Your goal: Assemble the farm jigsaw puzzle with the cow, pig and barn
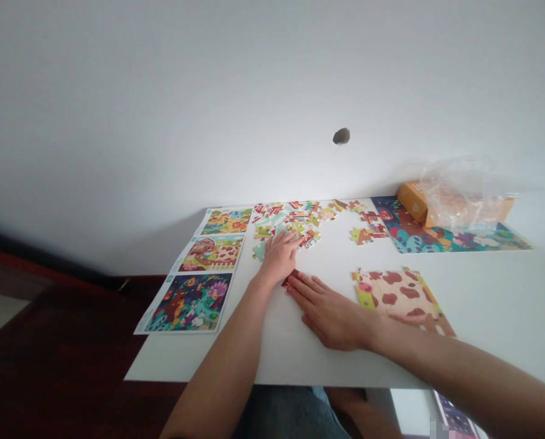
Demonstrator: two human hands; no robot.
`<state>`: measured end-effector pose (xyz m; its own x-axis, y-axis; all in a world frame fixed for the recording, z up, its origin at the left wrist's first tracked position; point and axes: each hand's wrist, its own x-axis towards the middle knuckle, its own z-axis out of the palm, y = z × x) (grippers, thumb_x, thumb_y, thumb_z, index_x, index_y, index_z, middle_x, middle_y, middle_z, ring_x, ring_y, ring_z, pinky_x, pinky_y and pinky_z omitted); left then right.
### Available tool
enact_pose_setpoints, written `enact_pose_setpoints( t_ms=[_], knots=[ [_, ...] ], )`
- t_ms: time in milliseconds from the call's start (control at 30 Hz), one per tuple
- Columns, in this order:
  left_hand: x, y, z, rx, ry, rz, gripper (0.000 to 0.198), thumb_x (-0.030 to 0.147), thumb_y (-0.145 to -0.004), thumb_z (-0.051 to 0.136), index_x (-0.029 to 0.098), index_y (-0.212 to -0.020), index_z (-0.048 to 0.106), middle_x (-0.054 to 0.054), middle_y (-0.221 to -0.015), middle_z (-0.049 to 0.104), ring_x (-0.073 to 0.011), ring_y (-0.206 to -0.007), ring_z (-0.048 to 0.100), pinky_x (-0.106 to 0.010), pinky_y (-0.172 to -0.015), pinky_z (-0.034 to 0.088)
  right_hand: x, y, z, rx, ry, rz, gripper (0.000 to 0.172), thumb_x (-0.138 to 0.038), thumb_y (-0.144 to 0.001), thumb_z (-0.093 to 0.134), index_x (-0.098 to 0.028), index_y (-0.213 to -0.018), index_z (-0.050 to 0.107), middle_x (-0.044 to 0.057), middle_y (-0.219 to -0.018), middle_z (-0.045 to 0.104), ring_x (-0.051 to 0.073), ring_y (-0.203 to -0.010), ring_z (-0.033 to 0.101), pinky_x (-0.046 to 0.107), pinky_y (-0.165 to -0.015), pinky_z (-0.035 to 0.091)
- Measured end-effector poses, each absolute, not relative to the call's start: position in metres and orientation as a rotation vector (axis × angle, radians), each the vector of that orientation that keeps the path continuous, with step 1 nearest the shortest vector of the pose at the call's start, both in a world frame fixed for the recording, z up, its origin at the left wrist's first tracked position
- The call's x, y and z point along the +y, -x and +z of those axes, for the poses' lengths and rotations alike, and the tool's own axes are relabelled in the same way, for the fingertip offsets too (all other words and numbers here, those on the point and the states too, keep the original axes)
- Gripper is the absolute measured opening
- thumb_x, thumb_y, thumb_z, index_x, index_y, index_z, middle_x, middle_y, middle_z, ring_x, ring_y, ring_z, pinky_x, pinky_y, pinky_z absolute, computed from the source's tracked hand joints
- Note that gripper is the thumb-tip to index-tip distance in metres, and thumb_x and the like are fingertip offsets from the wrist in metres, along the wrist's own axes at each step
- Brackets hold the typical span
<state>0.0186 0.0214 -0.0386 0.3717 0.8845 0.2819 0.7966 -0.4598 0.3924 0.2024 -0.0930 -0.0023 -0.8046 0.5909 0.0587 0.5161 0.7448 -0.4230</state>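
Across a white table (483,305), the puzzle work spreads from end to end. Along the table's left edge lies a long printed sheet of three colourful pictures (190,274); at its far right corner sit a patterned picture sheet (464,238), an orange cardboard box (412,203) and a crumpled clear plastic bag (464,195) over the box. Toward the table's right side is a part-built cow-spotted jigsaw (400,299). Loose jigsaw pieces (291,219) are scattered across the table's far middle, with a few more (361,236) off to the right.

The left hand (279,259) rests at the near edge of that scatter, its fingers (295,241) spread and touching pieces, not clenched. The right hand (330,311) lies flat near the table's centre, released, its fingertips (300,281) just beside a dark red piece (291,278) — touching it or not, hard to tell.
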Motion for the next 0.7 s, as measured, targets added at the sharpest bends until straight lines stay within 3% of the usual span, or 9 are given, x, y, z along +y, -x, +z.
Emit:
enact_pose_setpoints(
  t_ms=[100, 233, 367, 467, 700],
  knots=[
    [0.017, -0.025, -0.033, 1.402, -2.463, 0.666, 0.047, 0.012, -0.093, 0.043, 0.032, -0.131, 0.064, 0.0, -0.148, 0.052, -0.0275, -0.142, 0.039, -0.06, -0.118, 0.026, -0.089, -0.199, 0.0, -2.773, 0.683, 0.634, 0.063, -0.018, -0.094, 0.041, -0.004, -0.154, 0.03, 0.02, -0.16, 0.028, 0.03, -0.152, 0.014, 0.049, -0.122, 0.023],
    [0.014, -0.025, -0.019, 1.659, -2.404, 0.731, 0.045, 0.011, -0.092, 0.045, 0.031, -0.126, 0.066, -0.001, -0.144, 0.056, -0.0274, -0.143, 0.038, -0.063, -0.12, 0.021, -0.084, -0.199, 0.005, -2.738, 0.649, 0.601, 0.054, -0.025, -0.097, 0.041, -0.008, -0.148, 0.041, 0.016, -0.157, 0.038, 0.028, -0.15, 0.024, 0.05, -0.122, 0.023],
    [0.019, -0.009, -0.016, 2.191, -2.139, 0.695, 0.044, 0.017, -0.087, 0.056, 0.025, -0.129, 0.065, -0.009, -0.149, 0.049, -0.0415, -0.146, 0.027, -0.074, -0.114, 0.02, -0.08, -0.203, 0.004, -2.696, 0.837, 0.447, 0.051, -0.026, -0.097, 0.043, -0.011, -0.145, 0.045, 0.016, -0.156, 0.039, 0.03, -0.149, 0.026, 0.053, -0.122, 0.022],
    [0.024, -0.002, -0.024, 2.221, -2.049, 0.592, 0.043, 0.027, -0.087, 0.061, 0.02, -0.13, 0.065, -0.013, -0.153, 0.043, -0.0482, -0.145, 0.026, -0.073, -0.111, 0.027, -0.072, -0.208, -0.001, -2.613, 1.15, 0.321, 0.056, -0.03, -0.096, 0.045, -0.004, -0.145, 0.043, 0.022, -0.156, 0.036, 0.035, -0.149, 0.023, 0.055, -0.121, 0.022],
    [0.028, -0.008, -0.031, 1.876, -2.212, 0.725, 0.04, 0.031, -0.09, 0.061, 0.02, -0.129, 0.065, -0.01, -0.15, 0.047, -0.0271, -0.141, 0.042, -0.039, -0.119, 0.035, -0.059, -0.216, 0.0, -2.544, 1.457, 0.286, 0.057, -0.036, -0.098, 0.044, -0.004, -0.145, 0.044, 0.022, -0.155, 0.037, 0.035, -0.147, 0.029, 0.056, -0.118, 0.028]
  ],
)
